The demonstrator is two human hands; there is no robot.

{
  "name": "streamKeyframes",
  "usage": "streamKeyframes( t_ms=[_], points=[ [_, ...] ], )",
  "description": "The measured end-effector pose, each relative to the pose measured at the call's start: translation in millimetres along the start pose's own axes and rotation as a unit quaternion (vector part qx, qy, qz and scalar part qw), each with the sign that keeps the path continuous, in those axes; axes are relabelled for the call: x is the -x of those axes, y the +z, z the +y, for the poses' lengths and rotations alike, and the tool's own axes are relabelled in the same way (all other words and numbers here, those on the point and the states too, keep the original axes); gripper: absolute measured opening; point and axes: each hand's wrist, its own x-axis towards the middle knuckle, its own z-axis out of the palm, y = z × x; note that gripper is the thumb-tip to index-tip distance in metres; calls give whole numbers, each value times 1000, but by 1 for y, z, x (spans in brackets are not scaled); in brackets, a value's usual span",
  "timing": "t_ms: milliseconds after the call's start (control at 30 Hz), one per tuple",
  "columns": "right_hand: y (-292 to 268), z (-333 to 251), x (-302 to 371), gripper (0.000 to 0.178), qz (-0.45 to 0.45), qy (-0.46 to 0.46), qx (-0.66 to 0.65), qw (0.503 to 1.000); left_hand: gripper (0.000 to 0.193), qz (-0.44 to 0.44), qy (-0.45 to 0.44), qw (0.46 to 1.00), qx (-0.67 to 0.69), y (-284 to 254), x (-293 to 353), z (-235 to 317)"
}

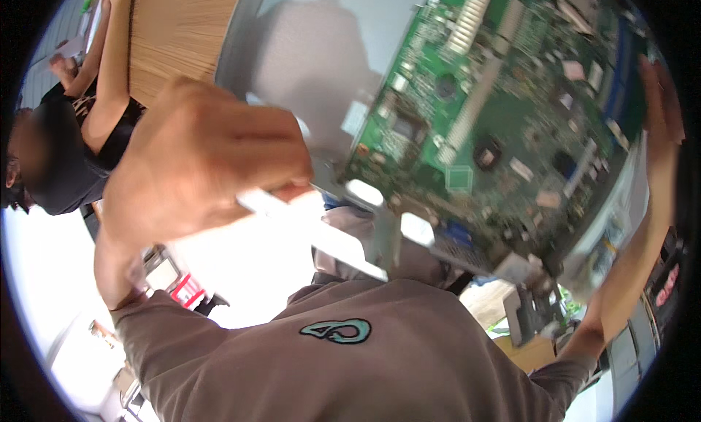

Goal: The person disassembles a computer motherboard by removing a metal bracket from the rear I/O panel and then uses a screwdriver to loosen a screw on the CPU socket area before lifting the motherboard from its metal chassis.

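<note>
Between both gripping hands (197, 166) (661, 108), the green circuit board (504, 123) in its tray tilts, long axis lower-left to upper-right.

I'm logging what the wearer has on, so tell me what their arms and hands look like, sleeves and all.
Both hands, the left hand and the right hand, are bare: no gloves, and no rings or watch visible. The forearms are bare too. The short sleeves belong to a taupe-brown shirt with a small teal emblem.

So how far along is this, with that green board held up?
Done: the circuit board sits in its metal tray, lifted off any surface. In hand: the left hand grips the tray's near edge and the right hand its far side. What is left cannot be told.
</note>
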Motion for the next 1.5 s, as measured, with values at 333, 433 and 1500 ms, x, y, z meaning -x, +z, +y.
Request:
streamKeyframes(
  t_ms=[333,433,1500],
  points=[
    [-53,-148,114,77,-217,27,-81,972,38,106,-26,992,-59,16,-1,51],
    [5,-165,142,80,-90,13,5,996,40,150,-18,982,-113,38,3,55],
    [-4,-146,109,72,401,-3,-348,847,33,251,16,968,-26,-113,-62,74]
  ],
)
